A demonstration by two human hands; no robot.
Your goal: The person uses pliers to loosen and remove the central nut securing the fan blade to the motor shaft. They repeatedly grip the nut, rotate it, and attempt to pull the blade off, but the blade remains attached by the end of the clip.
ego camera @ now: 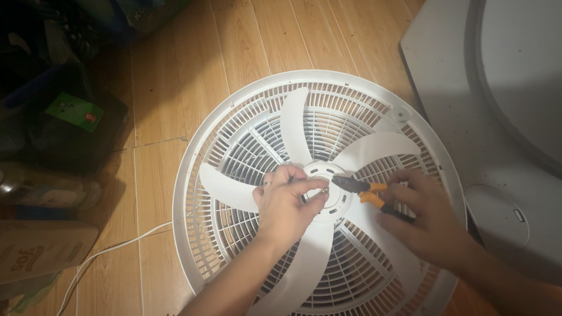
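Blades (304, 175) still on fan (234, 123); left hand (287, 202) pinches hub fastener (323, 193), right hand (421, 216) grips pliers (357, 188) at hub.

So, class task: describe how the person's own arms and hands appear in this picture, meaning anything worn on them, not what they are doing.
Both forearms are bare, with no sleeves in view. The left hand wears a thin band ring on one finger. The right hand shows no ring, glove or watch. No bracelets or markings are visible on either arm; the dim light hides finer detail.
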